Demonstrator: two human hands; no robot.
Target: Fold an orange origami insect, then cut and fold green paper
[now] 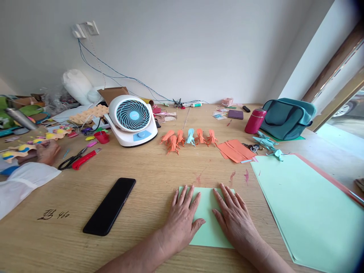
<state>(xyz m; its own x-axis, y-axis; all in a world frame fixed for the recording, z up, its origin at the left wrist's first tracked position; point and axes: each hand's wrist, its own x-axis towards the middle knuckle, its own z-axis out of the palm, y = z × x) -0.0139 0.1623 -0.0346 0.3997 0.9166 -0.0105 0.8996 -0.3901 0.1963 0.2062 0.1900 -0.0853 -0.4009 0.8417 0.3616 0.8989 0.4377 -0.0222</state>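
Two hands, left hand (183, 218) and right hand (234, 212), press flat, fingers spread, on pale green paper (209, 220) at the bench's (153, 212) near edge.

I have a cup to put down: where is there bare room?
Bare table shows between the phone and the left hand, and between the orange paper figures and the light green sheet, with red stains there. Left of the fan and around the teal bag it is crowded.

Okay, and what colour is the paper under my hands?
Pale mint green, seen best in the head view.
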